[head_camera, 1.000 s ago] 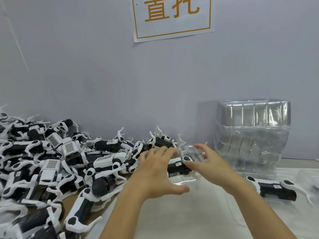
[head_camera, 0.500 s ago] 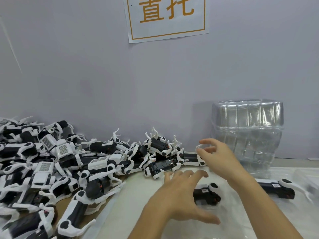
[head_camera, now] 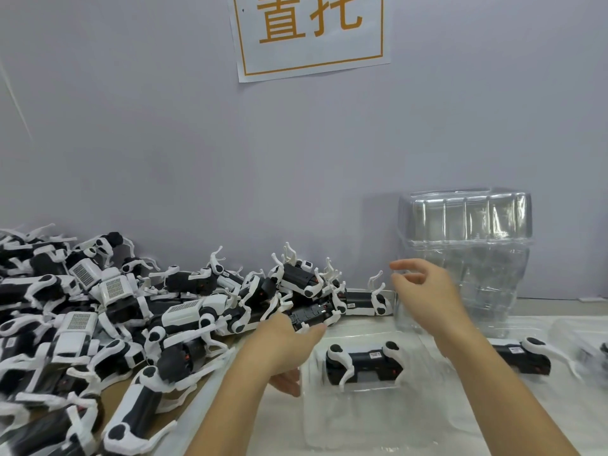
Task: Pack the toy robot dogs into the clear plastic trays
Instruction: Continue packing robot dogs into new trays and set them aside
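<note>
Currently one toy dog [head_camera: 363,362] lies in the clear tray [head_camera: 368,419] on the worktop [head_camera: 289,429]. Left hand [head_camera: 284,348] and right hand [head_camera: 424,292] are loosely open, holding nothing. Judged light and rigid with fragile legs; grasp the body.

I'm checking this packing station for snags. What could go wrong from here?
The right hand reaches toward the tall stack of clear trays; a careless pull might tip it. The left hand is at the edge of the dog pile, where tangled white legs could drag neighbours onto the tray.
</note>
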Demonstrator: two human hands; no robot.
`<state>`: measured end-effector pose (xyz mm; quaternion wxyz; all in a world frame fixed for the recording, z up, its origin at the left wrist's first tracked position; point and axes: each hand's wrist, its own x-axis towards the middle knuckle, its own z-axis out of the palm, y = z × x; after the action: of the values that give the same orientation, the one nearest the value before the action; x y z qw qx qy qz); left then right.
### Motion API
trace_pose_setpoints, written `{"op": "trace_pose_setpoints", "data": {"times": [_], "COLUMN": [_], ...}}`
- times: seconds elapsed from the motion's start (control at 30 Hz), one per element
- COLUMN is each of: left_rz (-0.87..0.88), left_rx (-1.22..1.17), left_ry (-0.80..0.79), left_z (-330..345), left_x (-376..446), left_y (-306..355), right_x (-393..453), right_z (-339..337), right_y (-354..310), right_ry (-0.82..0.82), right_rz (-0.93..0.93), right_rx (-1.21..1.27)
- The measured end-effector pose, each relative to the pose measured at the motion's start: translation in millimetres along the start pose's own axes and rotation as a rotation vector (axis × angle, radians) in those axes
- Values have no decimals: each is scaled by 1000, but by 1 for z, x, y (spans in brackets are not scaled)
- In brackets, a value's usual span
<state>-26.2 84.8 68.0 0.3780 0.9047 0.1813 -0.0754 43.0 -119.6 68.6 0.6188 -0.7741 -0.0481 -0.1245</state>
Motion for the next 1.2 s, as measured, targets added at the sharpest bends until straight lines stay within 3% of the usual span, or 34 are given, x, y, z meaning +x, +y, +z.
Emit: {"op": "trace_pose_setpoints", "data": {"times": [0.2,0.4,1.03,1.2], "left_rz": [122,209,266,265], "left_rx": [-148,-223,-699,-808], "left_ry": [37,-28,-566,-613], "left_z": [14,26,97,115], "left_x": [7,12,-21,-20], "left_y": [2,2,39,37], "right_x": [0,0,4,4], "right_z": [4,4,-3,-4], "right_y": [2,2,5,5], "right_ry": [4,18,90,86], "right_rz": [0,-10,17,13], "right_rx": [3,13,51,68]}}
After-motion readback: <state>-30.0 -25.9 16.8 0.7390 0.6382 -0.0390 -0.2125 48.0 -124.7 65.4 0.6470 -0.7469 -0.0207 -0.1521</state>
